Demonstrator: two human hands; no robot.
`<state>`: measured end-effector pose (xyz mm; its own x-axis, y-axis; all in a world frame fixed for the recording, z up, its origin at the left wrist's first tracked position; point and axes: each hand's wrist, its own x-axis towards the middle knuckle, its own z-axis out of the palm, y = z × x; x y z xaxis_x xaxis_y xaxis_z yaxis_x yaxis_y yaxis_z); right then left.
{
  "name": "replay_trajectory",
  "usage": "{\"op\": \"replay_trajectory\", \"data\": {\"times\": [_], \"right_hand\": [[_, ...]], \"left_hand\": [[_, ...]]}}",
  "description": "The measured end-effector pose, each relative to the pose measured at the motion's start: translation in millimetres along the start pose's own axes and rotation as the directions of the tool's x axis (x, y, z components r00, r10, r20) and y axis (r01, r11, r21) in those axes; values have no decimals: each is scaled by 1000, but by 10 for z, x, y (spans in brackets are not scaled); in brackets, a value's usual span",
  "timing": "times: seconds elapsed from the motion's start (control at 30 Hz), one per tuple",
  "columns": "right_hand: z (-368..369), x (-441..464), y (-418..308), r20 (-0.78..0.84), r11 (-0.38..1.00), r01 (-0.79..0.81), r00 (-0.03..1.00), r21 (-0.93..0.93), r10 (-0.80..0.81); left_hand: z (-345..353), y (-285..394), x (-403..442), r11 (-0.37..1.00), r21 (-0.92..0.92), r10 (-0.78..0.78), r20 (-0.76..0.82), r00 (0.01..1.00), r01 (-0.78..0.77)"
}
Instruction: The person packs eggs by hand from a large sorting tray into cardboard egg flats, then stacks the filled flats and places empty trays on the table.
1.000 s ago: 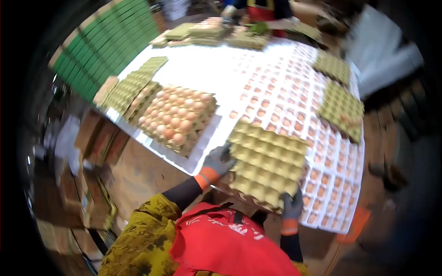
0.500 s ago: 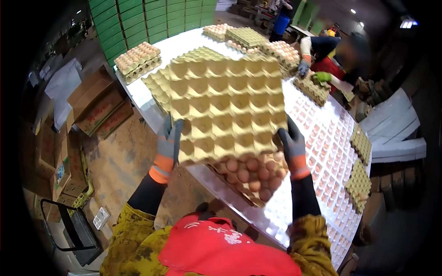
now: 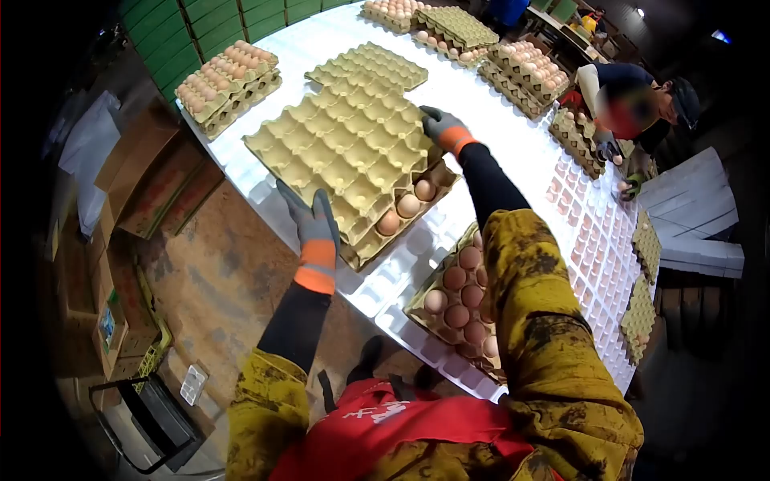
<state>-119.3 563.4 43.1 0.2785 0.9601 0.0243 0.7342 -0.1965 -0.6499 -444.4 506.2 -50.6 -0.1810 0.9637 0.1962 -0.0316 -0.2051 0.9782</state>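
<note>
A bare pulp egg tray [image 3: 341,148] lies over another egg tray with brown eggs [image 3: 408,206] showing along its right edge. My left hand [image 3: 311,220], in a grey and orange glove, grips the upper tray's near edge. My right hand [image 3: 443,131], gloved alike, holds its far right corner. Behind it lies a further bare tray [image 3: 373,64], partly overlapped. Nearer my body, a tray of brown eggs [image 3: 455,296] sits at the table edge, partly hidden by my right sleeve.
Stacked egg trays [image 3: 228,84] stand at the table's far left, others [image 3: 525,76] at the back. A co-worker [image 3: 634,104] handles eggs on the right. White divided trays with eggs [image 3: 589,240] cover the table's right side. Cardboard boxes [image 3: 152,180] stand on the floor at left.
The bare tray, earlier raised and tilted toward me, has been lowered to the left onto the tray with eggs. My right hand has moved left and farther away. The view has turned slightly.
</note>
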Motion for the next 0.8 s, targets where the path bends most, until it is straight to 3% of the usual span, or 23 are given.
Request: {"op": "replay_trajectory", "data": {"times": [0.03,0.1,0.13,0.17,0.2,0.23,0.27,0.3,0.33,0.37,0.4,0.43,0.5,0.53,0.57,0.7,0.77,0.8], "right_hand": [[96,-91,-74,-53,996,-7,999,94,12],[35,-194,-121,-73,1000,-31,997,6,31],[1,-320,-178,-188,993,-3,982,-119,-19],[-75,-439,-220,-300,969,5,951,-245,-81],[-198,-588,-262,-362,993,110,925,-49,-120],[-349,-803,-279,-433,968,211,891,136,-133],[-558,-1143,-325,-396,906,243,914,348,-93],[-763,-1572,-372,-358,800,250,933,546,-47],[-954,-2038,-364,-356,801,218,935,558,-6],[-1117,-2519,-328,-356,799,191,934,570,30],[-1227,-3000,-288,-380,862,69,913,502,148],[-1328,-3440,-270,-415,902,-46,877,429,242],[-1330,-4318,-128,-448,880,-235,789,412,420],[-1258,-4707,-118,-428,844,-301,756,443,495],[-1158,-5065,-131,-406,802,-362,718,476,565],[-688,-5850,-322,-369,808,-522,719,273,590],[-480,-5918,-342,-437,868,-476,757,142,487],[-444,-5875,-352,-476,883,-469,785,-37,397]], "left_hand": [[-16,-37,0,999,-37,-40,-5,999,39],[-67,-61,38,987,-112,-120,-10,993,118],[-44,34,68,974,-96,-211,-67,975,204],[-33,128,38,980,-178,-102,-53,993,92],[-69,289,38,996,71,-50,-98,994,57],[-199,461,26,959,279,43,-8,999,-39],[-326,629,13,874,460,135,82,987,-158],[-229,1049,-254,923,244,279,107,954,-297],[-129,1467,-521,906,14,418,128,900,-423],[-160,1598,-731,961,-58,272,343,899,-269],[-216,1611,-874,947,-67,286,624,727,-315],[-207,1623,-962,923,-112,291,828,479,-368],[43,1789,-1245,839,-248,341,933,113,-484],[125,1760,-1403,810,-296,342,940,-3,-506],[200,1713,-1557,778,-360,383,921,-65,-515],[475,1740,-2152,690,-442,323,897,-303,-572],[572,1687,-2420,624,-465,279,883,-378,-628],[629,1666,-2537,579,-488,278,871,-405,-653]]}}
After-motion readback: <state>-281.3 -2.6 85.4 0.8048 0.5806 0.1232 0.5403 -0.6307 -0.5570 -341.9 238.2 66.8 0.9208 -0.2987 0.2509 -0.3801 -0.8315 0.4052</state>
